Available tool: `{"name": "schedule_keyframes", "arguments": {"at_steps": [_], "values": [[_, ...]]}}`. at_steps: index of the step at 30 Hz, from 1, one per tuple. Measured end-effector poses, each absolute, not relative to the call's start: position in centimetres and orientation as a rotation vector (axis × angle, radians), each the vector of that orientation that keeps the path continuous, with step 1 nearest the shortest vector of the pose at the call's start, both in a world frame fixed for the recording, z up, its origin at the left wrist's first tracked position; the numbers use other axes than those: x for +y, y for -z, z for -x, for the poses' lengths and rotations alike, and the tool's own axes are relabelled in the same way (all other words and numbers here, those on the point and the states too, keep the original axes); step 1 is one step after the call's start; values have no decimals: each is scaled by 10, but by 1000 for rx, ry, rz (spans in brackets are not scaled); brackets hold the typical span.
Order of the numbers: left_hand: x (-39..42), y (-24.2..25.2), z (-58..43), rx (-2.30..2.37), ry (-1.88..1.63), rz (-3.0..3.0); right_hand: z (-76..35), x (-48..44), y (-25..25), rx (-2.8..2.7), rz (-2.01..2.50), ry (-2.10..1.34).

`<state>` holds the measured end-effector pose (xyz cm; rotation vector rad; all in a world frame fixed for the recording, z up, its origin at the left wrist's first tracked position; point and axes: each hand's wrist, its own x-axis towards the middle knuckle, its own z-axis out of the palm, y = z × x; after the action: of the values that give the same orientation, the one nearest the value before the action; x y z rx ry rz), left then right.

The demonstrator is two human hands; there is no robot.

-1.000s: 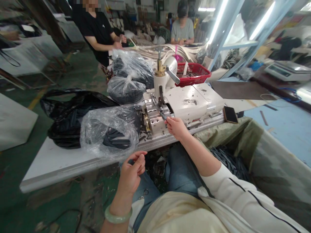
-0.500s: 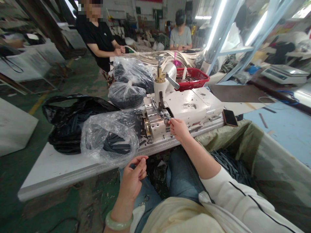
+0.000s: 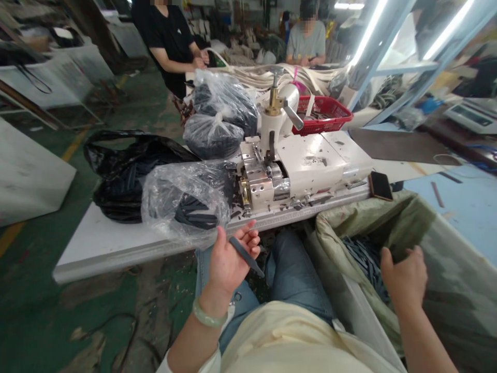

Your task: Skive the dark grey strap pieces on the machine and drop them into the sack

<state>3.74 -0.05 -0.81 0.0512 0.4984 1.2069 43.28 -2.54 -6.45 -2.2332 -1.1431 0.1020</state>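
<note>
My left hand (image 3: pixel 229 261) is palm up in front of the table edge, fingers half curled. A short dark grey strip (image 3: pixel 247 257) with a tapered end lies across its fingers, held there. My right hand (image 3: pixel 406 277) hangs over a cloth-lined bin (image 3: pixel 349 215), thumb and fingers apart, with nothing visible in it. Many dark strips (image 3: pixel 363 259) lie inside this bin, below and left of that hand. Beyond my left hand stands a cream bench machine (image 3: pixel 330 160) with a metal feed head. Left of it, an opened clear plastic bag (image 3: pixel 163 199) contains more dark strips.
A black bag (image 3: pixel 116 202) of strips and tied clear bags (image 3: pixel 213 137) sit on the white table (image 3: pixel 93 243). A phone (image 3: pixel 380 185) lies right of the machine, with a red basket (image 3: pixel 322 122) behind it. Two people work at the far side.
My right hand has left the machine's feed head and moved right to over the bin. My left hand has turned palm up, now with a dark strip in it. The view has shifted.
</note>
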Motion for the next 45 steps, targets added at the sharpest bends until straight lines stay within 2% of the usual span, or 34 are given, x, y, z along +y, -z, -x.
{"name": "schedule_keyframes", "arguments": {"at_steps": [2,5,6,8,10,13,15,18,22,27,29,34,41,45], "values": [[0,8,-46,485,-1197,-42,-392,-25,56,-1121,2111,-578],[-3,6,-56,495,-1219,-74,-300,-22,45,-1111,1444,-1667],[-5,5,-58,511,-1242,-99,-269,-22,43,-1113,1274,-1886],[-11,2,-57,562,-1307,-171,-221,-25,42,-1158,1095,-2098],[-18,1,-51,618,-1376,-255,-196,-26,43,-1286,1095,-2045],[-27,3,-34,747,-1420,-342,-196,-19,43,-1607,1128,-1560],[-31,8,-22,911,-1307,-397,-208,-11,43,-1773,1068,-1235],[-32,16,-10,1080,-985,-508,-224,-4,44,-1840,980,-1091],[-30,18,-9,1073,-842,-696,-226,-6,46,-1578,999,-1229],[-28,11,-21,1125,-916,-831,-212,-13,46,-921,852,-1762],[-28,9,-25,1154,-931,-850,-206,-14,45,-787,797,-1875],[-33,4,-30,1130,-871,-878,-199,-14,42,-620,754,-1973],[-35,-7,-26,819,-767,-458,-206,-7,40,-530,737,-2015],[-33,-7,-26,817,-768,-427,-209,-3,39,-527,759,-2003]]}}
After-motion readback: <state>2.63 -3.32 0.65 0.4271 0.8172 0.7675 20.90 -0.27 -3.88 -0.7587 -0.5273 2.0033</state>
